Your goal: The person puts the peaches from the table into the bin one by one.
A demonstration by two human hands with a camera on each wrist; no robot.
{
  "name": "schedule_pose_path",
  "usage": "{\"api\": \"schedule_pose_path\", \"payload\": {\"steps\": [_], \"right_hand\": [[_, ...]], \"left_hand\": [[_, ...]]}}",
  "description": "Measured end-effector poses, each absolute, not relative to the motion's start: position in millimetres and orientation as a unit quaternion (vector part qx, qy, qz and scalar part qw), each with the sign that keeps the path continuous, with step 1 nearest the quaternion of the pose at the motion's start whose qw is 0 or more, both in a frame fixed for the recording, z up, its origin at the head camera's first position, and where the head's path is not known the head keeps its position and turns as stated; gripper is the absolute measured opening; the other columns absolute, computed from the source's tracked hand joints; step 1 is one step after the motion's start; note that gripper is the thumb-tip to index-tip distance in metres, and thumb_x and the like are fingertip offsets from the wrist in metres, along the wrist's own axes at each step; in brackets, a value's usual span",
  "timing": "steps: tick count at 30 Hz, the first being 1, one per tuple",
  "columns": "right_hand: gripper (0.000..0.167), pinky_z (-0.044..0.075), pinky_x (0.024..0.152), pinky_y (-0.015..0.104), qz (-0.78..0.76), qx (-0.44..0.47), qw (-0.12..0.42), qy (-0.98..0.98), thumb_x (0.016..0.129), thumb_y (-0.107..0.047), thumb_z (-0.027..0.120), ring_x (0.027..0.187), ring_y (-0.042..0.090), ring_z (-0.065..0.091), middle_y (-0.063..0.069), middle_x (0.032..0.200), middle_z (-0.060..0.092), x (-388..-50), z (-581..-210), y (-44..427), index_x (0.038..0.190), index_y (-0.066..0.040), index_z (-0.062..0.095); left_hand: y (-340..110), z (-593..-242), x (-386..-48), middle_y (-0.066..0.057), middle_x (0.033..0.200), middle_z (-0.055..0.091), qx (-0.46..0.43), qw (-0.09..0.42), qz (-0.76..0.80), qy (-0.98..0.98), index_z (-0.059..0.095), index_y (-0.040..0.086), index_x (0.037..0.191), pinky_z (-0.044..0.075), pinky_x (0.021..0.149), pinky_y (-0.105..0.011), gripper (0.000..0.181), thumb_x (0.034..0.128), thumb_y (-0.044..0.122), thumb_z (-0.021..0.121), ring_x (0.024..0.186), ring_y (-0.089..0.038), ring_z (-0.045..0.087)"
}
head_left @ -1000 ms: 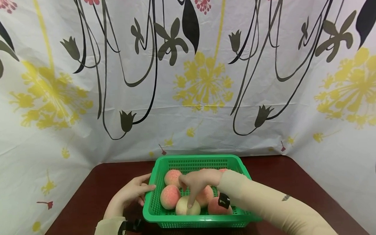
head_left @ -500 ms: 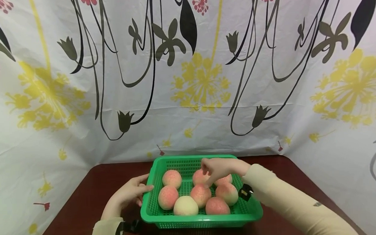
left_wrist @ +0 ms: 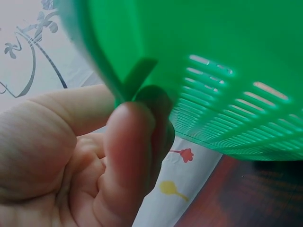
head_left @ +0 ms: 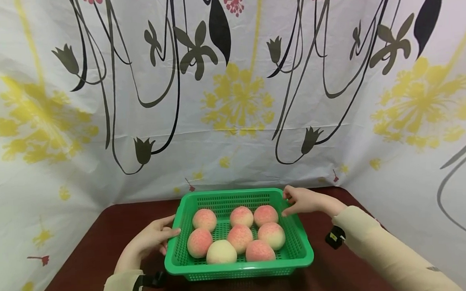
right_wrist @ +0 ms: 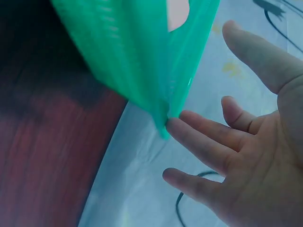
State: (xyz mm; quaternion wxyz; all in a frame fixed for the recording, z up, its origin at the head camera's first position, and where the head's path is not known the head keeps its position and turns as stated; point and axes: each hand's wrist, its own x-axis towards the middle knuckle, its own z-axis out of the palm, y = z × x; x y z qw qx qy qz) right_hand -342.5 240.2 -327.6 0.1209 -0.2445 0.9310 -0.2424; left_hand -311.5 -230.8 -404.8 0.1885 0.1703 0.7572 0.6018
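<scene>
A green plastic basket (head_left: 239,267) with slotted walls holds several peaches, pink and pale yellow; a pale yellow peach (head_left: 221,252) lies near the front wall. My left hand (head_left: 149,238) grips the left rim, thumb on top and fingers beneath. The left wrist view shows those fingers (left_wrist: 128,146) curled under the basket's edge. At the far right corner, my right hand (head_left: 306,200) is by the rim with nothing held. In the right wrist view its fingers (right_wrist: 203,144) are spread, and one fingertip seems to meet the basket's corner or lie very near it.
Beneath the basket is a dark red-brown table (head_left: 133,213). A white cloth (head_left: 237,162) printed with flowers hangs behind and along both sides of it. A black strap (head_left: 149,283) is around each wrist.
My right hand has moved from above the peaches, rightward and away, to the basket's far right corner. My left hand has kept its grip on the rim. The whole view has shifted slightly.
</scene>
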Motion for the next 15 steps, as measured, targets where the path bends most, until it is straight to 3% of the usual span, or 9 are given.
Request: {"api": "schedule_pose_path", "payload": {"steps": [5, 7, 15], "right_hand": [[0.045, 0.048, 0.082, 0.043, -0.248, -0.247, 0.110, 0.930, 0.088, -0.030, 0.073, 0.111, 0.037, 0.055, 0.020, 0.119, 0.052, -344.4, -333.3, 246.3, 0.107, -0.001, 0.045], [0.044, 0.048, 0.088, 0.046, -0.251, -0.246, 0.108, 0.930, 0.088, -0.030, 0.073, 0.118, 0.041, 0.053, 0.020, 0.125, 0.051, -344.6, -334.7, 247.1, 0.107, -0.002, 0.045], [0.047, 0.048, 0.088, 0.048, -0.242, -0.240, 0.073, 0.937, 0.089, -0.033, 0.072, 0.118, 0.039, 0.052, 0.020, 0.126, 0.052, -343.0, -334.7, 246.9, 0.116, -0.002, 0.049]], "left_hand": [[-235.3, -407.1, -307.7, -0.009, 0.075, 0.066, 0.170, 0.190, 0.603, 0.756, 0.010, -0.005, 0.153, 0.053, 0.048, -0.026, 0.073, 0.0997, 0.016, 0.056, 0.046, -0.009, 0.057], [-235.1, -407.5, -307.5, -0.010, 0.076, 0.067, 0.174, 0.192, 0.603, 0.755, 0.010, -0.006, 0.153, 0.053, 0.049, -0.026, 0.073, 0.0997, 0.015, 0.056, 0.047, -0.009, 0.058], [-238.0, -405.0, -310.4, -0.012, 0.085, 0.067, 0.155, 0.174, 0.570, 0.788, 0.017, -0.004, 0.153, 0.055, 0.052, -0.033, 0.075, 0.0986, 0.025, 0.059, 0.054, -0.015, 0.061]]}}
